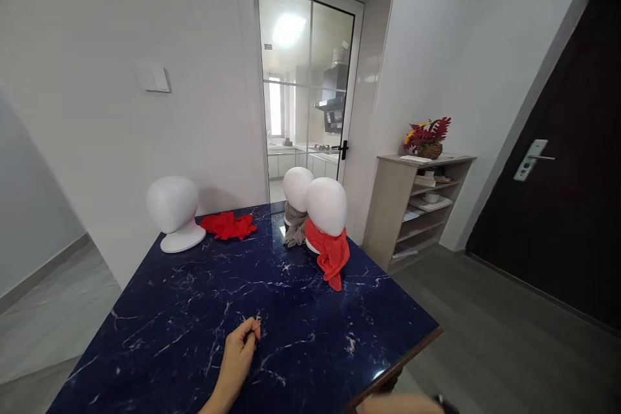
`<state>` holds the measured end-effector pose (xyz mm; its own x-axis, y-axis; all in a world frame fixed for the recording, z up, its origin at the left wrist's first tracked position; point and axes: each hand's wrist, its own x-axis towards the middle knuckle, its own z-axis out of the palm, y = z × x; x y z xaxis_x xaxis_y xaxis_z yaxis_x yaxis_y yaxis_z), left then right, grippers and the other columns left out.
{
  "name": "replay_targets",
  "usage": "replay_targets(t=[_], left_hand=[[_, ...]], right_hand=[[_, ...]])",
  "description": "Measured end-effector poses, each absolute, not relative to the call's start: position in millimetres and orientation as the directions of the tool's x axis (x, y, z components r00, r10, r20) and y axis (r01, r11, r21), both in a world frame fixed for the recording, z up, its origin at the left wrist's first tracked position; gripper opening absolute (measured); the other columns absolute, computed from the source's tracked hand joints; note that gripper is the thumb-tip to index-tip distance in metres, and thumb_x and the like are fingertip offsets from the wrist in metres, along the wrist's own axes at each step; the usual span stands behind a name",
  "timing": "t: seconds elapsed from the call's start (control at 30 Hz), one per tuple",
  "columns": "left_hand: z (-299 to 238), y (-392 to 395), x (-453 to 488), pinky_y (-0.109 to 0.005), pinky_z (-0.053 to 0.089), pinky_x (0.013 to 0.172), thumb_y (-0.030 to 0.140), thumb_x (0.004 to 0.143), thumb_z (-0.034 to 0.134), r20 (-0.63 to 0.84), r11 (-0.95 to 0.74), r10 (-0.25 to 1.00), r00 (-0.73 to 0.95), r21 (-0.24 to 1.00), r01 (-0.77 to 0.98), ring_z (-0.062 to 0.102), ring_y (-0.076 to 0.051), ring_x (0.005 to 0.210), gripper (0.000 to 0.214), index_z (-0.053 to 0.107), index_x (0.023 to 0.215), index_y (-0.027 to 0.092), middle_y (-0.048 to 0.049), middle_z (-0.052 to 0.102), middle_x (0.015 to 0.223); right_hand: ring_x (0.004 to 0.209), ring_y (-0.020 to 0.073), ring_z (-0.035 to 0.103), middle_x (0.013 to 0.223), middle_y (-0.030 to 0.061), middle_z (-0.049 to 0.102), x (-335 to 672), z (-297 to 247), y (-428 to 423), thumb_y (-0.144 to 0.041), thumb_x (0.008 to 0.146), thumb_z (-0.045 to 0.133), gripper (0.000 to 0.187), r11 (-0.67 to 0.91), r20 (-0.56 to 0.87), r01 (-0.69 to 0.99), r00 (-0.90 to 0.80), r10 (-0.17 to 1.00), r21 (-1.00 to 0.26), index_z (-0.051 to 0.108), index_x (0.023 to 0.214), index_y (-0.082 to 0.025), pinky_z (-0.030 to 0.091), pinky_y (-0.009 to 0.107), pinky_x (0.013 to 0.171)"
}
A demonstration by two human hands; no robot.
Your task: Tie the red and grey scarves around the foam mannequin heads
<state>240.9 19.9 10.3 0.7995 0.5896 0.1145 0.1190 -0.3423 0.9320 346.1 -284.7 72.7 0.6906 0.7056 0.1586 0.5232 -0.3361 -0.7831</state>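
Note:
My left hand (pixel 241 344) rests on or just above the dark blue marbled table (pixel 194 317), its fingers curled in and nothing visible in them. At the bottom edge, blurred and mostly cut off, is my right hand (pixel 398 405), with a dark band at the wrist; its fingers do not show. Beyond my hands stand several white mannequin heads. The left one (pixel 173 205) is bare, beside a crumpled red scarf (pixel 228 226). On the right, one head (pixel 326 206) has a coral-red scarf (pixel 332 255) around its neck; the head behind it (pixel 297 188) wears a grey-brown scarf (pixel 296 225).
A glass door (pixel 310 77) stands behind the table, with a kitchen beyond it. At the right, a wooden shelf unit (pixel 392 213) holds papers, a cup and a basket of red flowers (pixel 429 139). A dark door (pixel 548 207) is at the far right.

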Motion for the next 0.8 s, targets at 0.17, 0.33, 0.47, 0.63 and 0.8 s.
replay_targets(t=[0.17, 0.33, 0.47, 0.63, 0.8], left_hand=[[8.2, 19.0, 241.1, -0.022, 0.026, 0.053, 0.022, 0.072, 0.039, 0.114, -0.369, 0.618, 0.778, 0.915, 0.16, 0.035, -0.011, 0.052, 0.015, 0.048, 0.061, 0.02, 0.0042, 0.041, 0.054], [12.5, 6.0, 259.2, -0.022, 0.025, 0.053, 0.02, 0.074, 0.038, 0.171, -0.442, 0.606, 0.777, 0.884, 0.15, 0.033, -0.011, 0.052, 0.016, 0.047, 0.061, 0.02, 0.0043, 0.039, 0.054], [20.3, -9.2, 281.9, -0.023, 0.025, 0.052, 0.018, 0.073, 0.038, 0.165, -0.422, 0.61, 0.775, 0.895, 0.143, 0.034, -0.012, 0.052, 0.016, 0.048, 0.06, 0.02, 0.0044, 0.039, 0.053], [29.0, -21.1, 316.5, -0.022, 0.03, 0.054, 0.017, 0.07, 0.04, 0.201, -0.403, 0.596, 0.778, 0.912, 0.073, 0.041, -0.012, 0.054, 0.015, 0.052, 0.063, 0.02, 0.004, 0.047, 0.057], [26.5, -21.1, 379.6, -0.027, 0.045, 0.069, 0.013, 0.065, 0.047, 0.155, -0.253, 0.528, 0.835, 0.967, -0.02, 0.061, -0.018, 0.082, 0.025, 0.06, 0.086, 0.018, -0.0042, 0.064, 0.088]], right_hand=[[0.051, 0.0137, 0.059, 0.063, 0.0043, 0.066, 476.7, 83.4, -225.7, -0.054, 0.07, 0.062, 0.043, -0.046, 0.142, 0.218, 0.766, 0.627, -0.975, 0.069, 0.083, -0.014, 0.049, 0.026, 0.053], [0.086, 0.0215, 0.062, 0.089, 0.0122, 0.067, 581.1, 62.4, -160.8, -0.049, 0.078, 0.043, 0.044, -0.022, 0.213, 0.213, 0.977, -0.01, -0.977, 0.062, 0.094, -0.013, 0.048, 0.032, 0.076], [0.107, 0.0255, 0.057, 0.11, 0.0186, 0.063, 609.7, 24.4, -138.6, -0.038, 0.077, 0.035, 0.044, -0.083, 0.201, 0.19, 0.969, -0.144, -0.978, 0.057, 0.103, -0.011, 0.042, 0.038, 0.091], [0.104, 0.023, 0.059, 0.11, 0.015, 0.065, 625.3, -8.5, -133.4, -0.03, 0.073, 0.033, 0.045, -0.11, 0.235, 0.225, 0.968, -0.085, -0.968, 0.056, 0.109, -0.013, 0.042, 0.038, 0.092], [0.102, 0.0239, 0.061, 0.112, 0.0129, 0.066, 632.2, -15.9, -134.6, -0.028, 0.07, 0.043, 0.05, -0.128, 0.288, 0.292, 0.957, 0.049, -0.948, 0.056, 0.116, -0.014, 0.046, 0.037, 0.09]])
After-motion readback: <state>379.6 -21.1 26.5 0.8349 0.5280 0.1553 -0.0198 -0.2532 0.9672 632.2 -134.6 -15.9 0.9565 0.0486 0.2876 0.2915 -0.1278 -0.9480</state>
